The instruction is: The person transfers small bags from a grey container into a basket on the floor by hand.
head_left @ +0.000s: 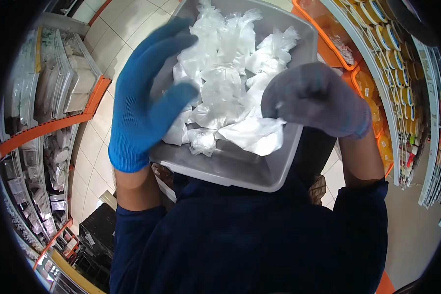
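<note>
A grey plastic bin (240,169) rests against my body, filled with several small clear plastic bags of white contents (225,83). My left hand (149,98), in a blue knit glove, hovers over the bin's left side with fingers spread, holding nothing. In a grey glove, my right hand (316,98) is curled over the bin's right edge, its fingers closed on one clear bag (255,134) that hangs just below it.
Orange-edged shelves (54,122) with packaged goods stand on the left. More shelves (402,73) with round yellow-labelled items and orange trays run along the right. White floor tiles (117,29) show beyond the bin. A black crate (100,230) sits low left.
</note>
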Demonstrator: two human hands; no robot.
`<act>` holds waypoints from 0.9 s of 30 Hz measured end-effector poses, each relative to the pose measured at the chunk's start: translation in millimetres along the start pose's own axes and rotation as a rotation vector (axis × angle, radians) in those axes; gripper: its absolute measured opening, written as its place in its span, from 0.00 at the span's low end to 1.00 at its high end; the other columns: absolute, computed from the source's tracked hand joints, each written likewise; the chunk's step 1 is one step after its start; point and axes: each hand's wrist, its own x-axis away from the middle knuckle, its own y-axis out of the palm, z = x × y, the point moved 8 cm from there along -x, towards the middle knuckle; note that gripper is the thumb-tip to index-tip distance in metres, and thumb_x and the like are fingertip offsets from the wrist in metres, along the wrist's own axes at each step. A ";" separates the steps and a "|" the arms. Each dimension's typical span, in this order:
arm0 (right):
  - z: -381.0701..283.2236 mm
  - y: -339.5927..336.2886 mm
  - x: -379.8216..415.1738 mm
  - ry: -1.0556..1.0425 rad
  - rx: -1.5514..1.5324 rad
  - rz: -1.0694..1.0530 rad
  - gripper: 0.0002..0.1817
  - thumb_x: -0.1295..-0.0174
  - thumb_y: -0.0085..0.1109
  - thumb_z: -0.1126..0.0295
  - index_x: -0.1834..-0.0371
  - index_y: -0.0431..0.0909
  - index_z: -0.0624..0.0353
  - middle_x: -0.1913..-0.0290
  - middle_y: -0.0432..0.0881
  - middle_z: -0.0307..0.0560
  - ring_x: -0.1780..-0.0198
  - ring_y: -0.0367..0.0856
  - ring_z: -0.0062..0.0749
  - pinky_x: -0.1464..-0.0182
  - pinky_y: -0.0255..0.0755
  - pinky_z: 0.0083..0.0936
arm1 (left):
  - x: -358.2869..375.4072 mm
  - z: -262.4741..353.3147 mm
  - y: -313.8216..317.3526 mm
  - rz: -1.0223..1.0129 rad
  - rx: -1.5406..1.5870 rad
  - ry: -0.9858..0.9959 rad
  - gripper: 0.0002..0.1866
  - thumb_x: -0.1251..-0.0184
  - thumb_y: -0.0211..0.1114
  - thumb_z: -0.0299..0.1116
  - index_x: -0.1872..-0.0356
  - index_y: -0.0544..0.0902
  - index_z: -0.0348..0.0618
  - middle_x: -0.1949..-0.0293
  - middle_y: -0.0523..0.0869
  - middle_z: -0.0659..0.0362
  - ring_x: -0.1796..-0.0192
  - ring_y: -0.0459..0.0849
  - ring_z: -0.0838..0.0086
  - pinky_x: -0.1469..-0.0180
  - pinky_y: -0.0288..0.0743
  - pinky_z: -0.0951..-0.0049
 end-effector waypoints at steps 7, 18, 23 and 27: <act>0.5 4.5 -4.8 -0.173 -0.463 0.274 0.07 0.31 0.67 0.73 0.57 0.83 0.66 0.55 0.89 0.46 0.55 0.87 0.25 0.52 0.81 0.23 | 12.4 39.2 37.0 -0.536 0.304 -0.013 0.38 0.59 0.91 0.40 0.44 0.88 0.33 0.53 0.93 0.50 0.53 0.92 0.65 0.47 0.83 0.68; 9.1 39.3 -23.1 -0.039 -0.072 0.252 0.29 0.41 0.81 0.61 0.41 0.82 0.66 0.51 0.90 0.45 0.51 0.86 0.23 0.45 0.81 0.25 | 13.7 15.7 23.1 -0.285 0.327 -0.289 0.13 0.43 0.82 0.29 0.59 0.90 0.34 0.66 0.90 0.59 0.63 0.86 0.79 0.60 0.79 0.75; 10.0 32.5 -18.7 0.190 -0.343 0.215 0.25 0.40 0.81 0.63 0.44 0.85 0.64 0.56 0.91 0.46 0.56 0.89 0.22 0.55 0.84 0.23 | 17.5 13.8 19.3 -0.204 0.467 -0.379 0.12 0.34 0.74 0.30 0.56 0.89 0.31 0.63 0.90 0.58 0.62 0.86 0.78 0.59 0.79 0.77; 5.7 23.3 -12.1 0.231 -0.293 0.246 0.27 0.40 0.81 0.62 0.42 0.84 0.64 0.54 0.91 0.47 0.54 0.89 0.23 0.52 0.84 0.22 | 20.6 7.5 16.2 -0.155 0.533 -0.461 0.12 0.33 0.74 0.24 0.51 0.88 0.30 0.60 0.91 0.56 0.60 0.89 0.76 0.57 0.82 0.76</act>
